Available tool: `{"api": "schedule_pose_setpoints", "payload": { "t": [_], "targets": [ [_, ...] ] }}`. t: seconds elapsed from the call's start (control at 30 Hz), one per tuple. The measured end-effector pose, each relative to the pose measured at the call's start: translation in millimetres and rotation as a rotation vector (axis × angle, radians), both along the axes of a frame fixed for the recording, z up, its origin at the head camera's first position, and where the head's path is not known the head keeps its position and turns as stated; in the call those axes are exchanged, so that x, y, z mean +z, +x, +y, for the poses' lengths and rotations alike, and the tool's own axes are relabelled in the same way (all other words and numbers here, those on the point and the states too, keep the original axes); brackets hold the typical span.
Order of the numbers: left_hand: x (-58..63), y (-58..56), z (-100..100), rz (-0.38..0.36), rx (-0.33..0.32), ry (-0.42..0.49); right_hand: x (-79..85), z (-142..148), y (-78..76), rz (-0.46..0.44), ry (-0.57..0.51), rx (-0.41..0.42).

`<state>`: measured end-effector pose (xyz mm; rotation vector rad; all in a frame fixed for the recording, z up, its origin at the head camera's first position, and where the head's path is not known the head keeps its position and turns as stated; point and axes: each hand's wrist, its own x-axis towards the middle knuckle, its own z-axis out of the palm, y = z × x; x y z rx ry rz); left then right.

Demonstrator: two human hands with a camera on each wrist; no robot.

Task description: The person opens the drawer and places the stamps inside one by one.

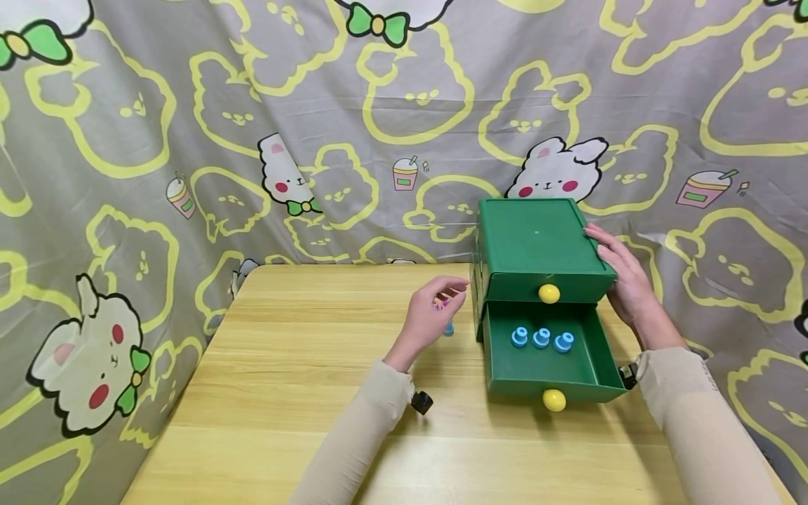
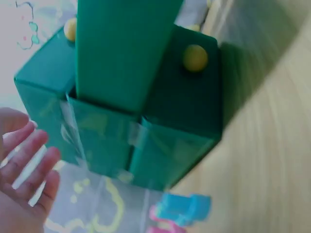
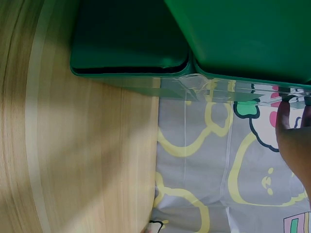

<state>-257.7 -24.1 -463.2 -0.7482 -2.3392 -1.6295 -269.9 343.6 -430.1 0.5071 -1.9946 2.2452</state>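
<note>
A green drawer cabinet (image 1: 536,235) with yellow knobs stands at the right of the table. Its middle drawer (image 1: 549,384) is pulled out and holds three small light-blue stepped pegs (image 1: 541,338). My left hand (image 1: 429,315), fingers loosely bent and spread, hovers by the cabinet's left side with nothing in its grasp. Near that hand, a blue piece (image 2: 182,208) and a pink piece (image 2: 167,226) sit on the table, partly covered by the hand in the head view. My right hand (image 1: 621,277) rests along the cabinet's right side, fingertips at the top edge.
The cabinet stands on a light wooden table (image 1: 303,379), close to its back edge. Behind and to the left hangs a grey patterned cloth (image 1: 353,91). The left wrist view shows closed drawers, each with a yellow knob (image 2: 195,58), on both sides of the pulled-out one.
</note>
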Motion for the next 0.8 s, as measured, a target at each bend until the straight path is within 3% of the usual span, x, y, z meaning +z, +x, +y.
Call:
{"api": "schedule_pose_setpoints", "payload": {
  "t": [0.53,0.8],
  "targets": [
    [-47.5,-4.0,-16.6,-0.279,0.025,-0.244,-1.2,0.6,-0.4,0.001,-0.010,-0.006],
    [-56.1,-8.6,-16.6,-0.307,0.018,-0.297,-0.6,-0.1,-0.4,0.005,-0.003,-0.008]
  ]
}}
